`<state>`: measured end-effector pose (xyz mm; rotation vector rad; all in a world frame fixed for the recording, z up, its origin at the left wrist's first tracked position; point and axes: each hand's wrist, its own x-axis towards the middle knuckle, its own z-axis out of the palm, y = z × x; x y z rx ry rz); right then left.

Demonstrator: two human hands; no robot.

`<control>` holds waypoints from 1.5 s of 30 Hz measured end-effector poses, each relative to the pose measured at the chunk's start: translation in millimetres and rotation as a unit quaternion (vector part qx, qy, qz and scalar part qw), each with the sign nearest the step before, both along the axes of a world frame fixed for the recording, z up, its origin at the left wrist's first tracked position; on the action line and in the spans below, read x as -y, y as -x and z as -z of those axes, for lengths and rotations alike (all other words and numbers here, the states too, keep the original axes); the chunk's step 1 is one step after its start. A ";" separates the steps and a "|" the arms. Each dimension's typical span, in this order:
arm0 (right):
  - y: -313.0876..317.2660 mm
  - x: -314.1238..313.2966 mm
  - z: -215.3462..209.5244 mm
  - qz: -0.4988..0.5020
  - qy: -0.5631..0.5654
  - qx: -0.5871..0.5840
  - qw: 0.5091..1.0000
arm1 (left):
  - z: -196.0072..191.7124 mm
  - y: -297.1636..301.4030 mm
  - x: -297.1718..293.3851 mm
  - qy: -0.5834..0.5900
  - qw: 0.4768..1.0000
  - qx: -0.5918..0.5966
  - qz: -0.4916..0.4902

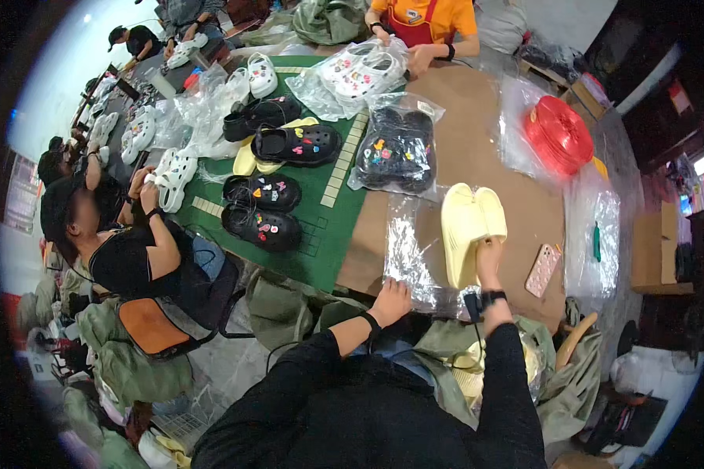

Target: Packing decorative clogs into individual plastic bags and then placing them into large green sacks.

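Black sleeves lead to my left hand [391, 301], pressed flat on the clear plastic bag [409, 262] on the bench [516, 195]; my right hand [489, 258] grips the yellow slippers [469, 227]. Bagging them: next, open the bag's mouth.

right hand [489, 254] fingers hidden behind yellow slippers [469, 227], bagged black clogs [395, 148] blurred

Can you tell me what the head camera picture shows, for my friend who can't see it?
A person's right hand holds a pair of pale yellow slippers on a brown table, while the left hand presses a clear plastic bag beside them. Black clogs with colourful charms lie on a green mat, and other people handle white clogs nearby.
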<state>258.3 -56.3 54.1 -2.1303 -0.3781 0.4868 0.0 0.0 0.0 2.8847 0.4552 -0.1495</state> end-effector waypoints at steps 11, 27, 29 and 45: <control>93.5 94.0 -132.1 -0.371 -0.035 -0.147 0.916 | -3.3 19.3 -33.7 -0.149 0.988 0.021 0.034; 144.9 111.8 -94.4 -0.265 0.044 -0.049 0.962 | -97.6 -5.3 -53.4 0.286 0.911 0.263 -0.140; 142.4 113.6 -75.6 -0.250 0.096 0.038 0.963 | -103.1 -2.5 -46.9 0.274 0.919 0.265 -0.101; 139.3 37.4 -54.0 0.004 0.037 0.247 0.968 | -154.4 -4.6 3.8 0.215 0.926 0.204 0.233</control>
